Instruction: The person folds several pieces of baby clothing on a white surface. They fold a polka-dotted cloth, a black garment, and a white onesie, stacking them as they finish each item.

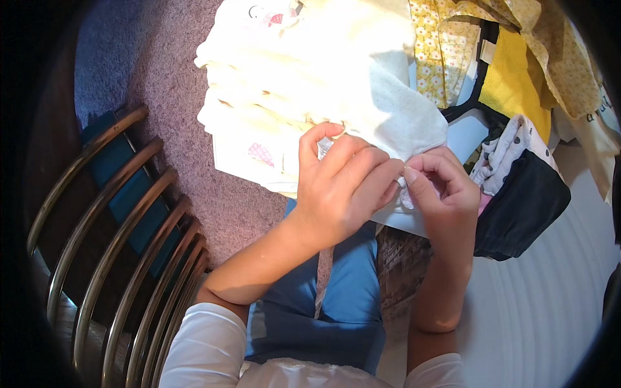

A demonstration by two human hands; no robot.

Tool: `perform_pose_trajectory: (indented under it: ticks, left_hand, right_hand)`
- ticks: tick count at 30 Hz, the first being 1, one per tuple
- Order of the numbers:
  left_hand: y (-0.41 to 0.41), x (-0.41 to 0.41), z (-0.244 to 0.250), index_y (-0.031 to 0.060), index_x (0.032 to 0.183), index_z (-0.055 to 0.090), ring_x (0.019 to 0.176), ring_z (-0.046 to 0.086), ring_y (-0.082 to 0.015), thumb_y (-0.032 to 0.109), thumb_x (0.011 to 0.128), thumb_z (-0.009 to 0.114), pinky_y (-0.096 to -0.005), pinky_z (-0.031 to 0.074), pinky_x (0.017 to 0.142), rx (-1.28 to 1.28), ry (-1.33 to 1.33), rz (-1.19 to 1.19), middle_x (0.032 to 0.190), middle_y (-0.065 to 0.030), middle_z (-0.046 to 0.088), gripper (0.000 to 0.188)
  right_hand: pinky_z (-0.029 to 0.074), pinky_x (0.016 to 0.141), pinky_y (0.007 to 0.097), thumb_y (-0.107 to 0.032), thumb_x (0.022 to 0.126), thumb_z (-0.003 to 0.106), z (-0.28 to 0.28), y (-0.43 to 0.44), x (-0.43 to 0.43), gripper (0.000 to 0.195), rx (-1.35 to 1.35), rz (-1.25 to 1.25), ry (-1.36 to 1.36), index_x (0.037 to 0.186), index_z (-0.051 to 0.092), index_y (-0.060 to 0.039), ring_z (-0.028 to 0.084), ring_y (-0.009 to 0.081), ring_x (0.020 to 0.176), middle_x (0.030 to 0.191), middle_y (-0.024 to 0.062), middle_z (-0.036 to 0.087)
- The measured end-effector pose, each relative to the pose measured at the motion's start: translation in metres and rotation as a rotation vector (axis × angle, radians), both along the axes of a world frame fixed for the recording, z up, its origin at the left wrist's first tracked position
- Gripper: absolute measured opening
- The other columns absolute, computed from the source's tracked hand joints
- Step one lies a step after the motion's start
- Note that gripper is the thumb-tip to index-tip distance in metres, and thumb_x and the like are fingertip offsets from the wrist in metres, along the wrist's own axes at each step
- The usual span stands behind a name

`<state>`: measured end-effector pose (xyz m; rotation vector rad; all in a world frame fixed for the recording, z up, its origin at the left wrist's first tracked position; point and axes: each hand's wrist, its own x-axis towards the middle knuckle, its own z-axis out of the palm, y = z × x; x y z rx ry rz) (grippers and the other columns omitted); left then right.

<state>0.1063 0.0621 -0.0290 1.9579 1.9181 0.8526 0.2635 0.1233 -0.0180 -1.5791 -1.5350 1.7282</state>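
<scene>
A pale garment (310,72), cream to white and strongly sunlit, lies spread before me with pink printed patches. My left hand (344,184) rests at its near edge, fingers curled, thumb and fingertips close to a small whitish bit of material. To its right, my right hand (439,182) pinches a small piece of white fabric (406,196) between thumb and forefinger. The two hands nearly touch, and the left fingers hide part of what lies between them. What exactly the left fingertips grip cannot be told.
Curved metal rails (111,184) stand at the left over carpet (179,82). On the right lie a folded black garment (519,208), a dotted white cloth (514,140), a yellow cloth (514,77) and floral fabric (432,53). A white ridged surface (533,300) extends below them.
</scene>
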Motion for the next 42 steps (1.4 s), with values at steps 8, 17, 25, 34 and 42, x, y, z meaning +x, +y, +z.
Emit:
perform_pose_trajectory:
  ticks: [8, 17, 25, 34, 42]
  left_hand:
    - [0.007, -0.011, 0.001, 0.0127, 0.088, 0.070, 0.081, 0.060, -0.0176, 0.012, 0.060, 0.078, -0.0445, 0.040, 0.093, -0.069, 0.005, -0.059, 0.086, 0.0029, 0.066, 0.029]
    - [0.014, -0.018, 0.004, 0.0110, 0.080, 0.066, 0.080, 0.058, -0.0174, 0.012, 0.058, 0.076, -0.0446, 0.041, 0.091, -0.138, -0.025, -0.134, 0.078, 0.0018, 0.058, 0.023]
    - [0.010, -0.014, 0.005, 0.0100, 0.084, 0.068, 0.082, 0.059, -0.0191, 0.009, 0.061, 0.078, -0.0449, 0.040, 0.093, -0.167, -0.090, -0.096, 0.080, 0.0005, 0.059, 0.025]
    - [0.009, -0.015, 0.005, 0.0106, 0.088, 0.069, 0.081, 0.060, -0.0193, 0.000, 0.059, 0.080, -0.0409, 0.037, 0.093, -0.210, -0.131, -0.069, 0.081, 0.0021, 0.064, 0.033]
    - [0.010, -0.019, 0.005, 0.0116, 0.087, 0.072, 0.080, 0.059, -0.0193, 0.001, 0.058, 0.079, -0.0407, 0.036, 0.092, -0.180, -0.145, -0.095, 0.081, 0.0022, 0.063, 0.032]
  right_hand:
    - [0.037, 0.092, 0.0394, -0.010, 0.071, 0.079, 0.010, 0.006, 0.003, 0.028, 0.476, 0.353, -0.178, 0.097, 0.070, -0.0075, 0.060, 0.0238, 0.091, 0.094, 0.0046, 0.063]
    - [0.038, 0.092, 0.0429, -0.004, 0.069, 0.075, 0.002, 0.006, 0.004, 0.026, 0.642, 0.456, -0.209, 0.095, 0.070, -0.0073, 0.061, 0.0229, 0.093, 0.093, 0.0030, 0.063]
    - [0.039, 0.091, 0.0431, -0.003, 0.071, 0.073, -0.007, 0.004, 0.002, 0.021, 0.721, 0.388, -0.196, 0.090, 0.068, -0.0082, 0.062, 0.0237, 0.090, 0.090, 0.0033, 0.063]
    - [0.038, 0.090, 0.0418, -0.007, 0.075, 0.072, -0.011, 0.001, 0.001, 0.017, 0.664, 0.367, -0.206, 0.092, 0.069, -0.0074, 0.060, 0.0264, 0.094, 0.093, 0.0052, 0.062]
    - [0.037, 0.089, 0.0410, -0.011, 0.078, 0.073, -0.013, 0.003, 0.004, 0.014, 0.651, 0.365, -0.185, 0.091, 0.070, -0.0082, 0.059, 0.0261, 0.092, 0.091, 0.0049, 0.062]
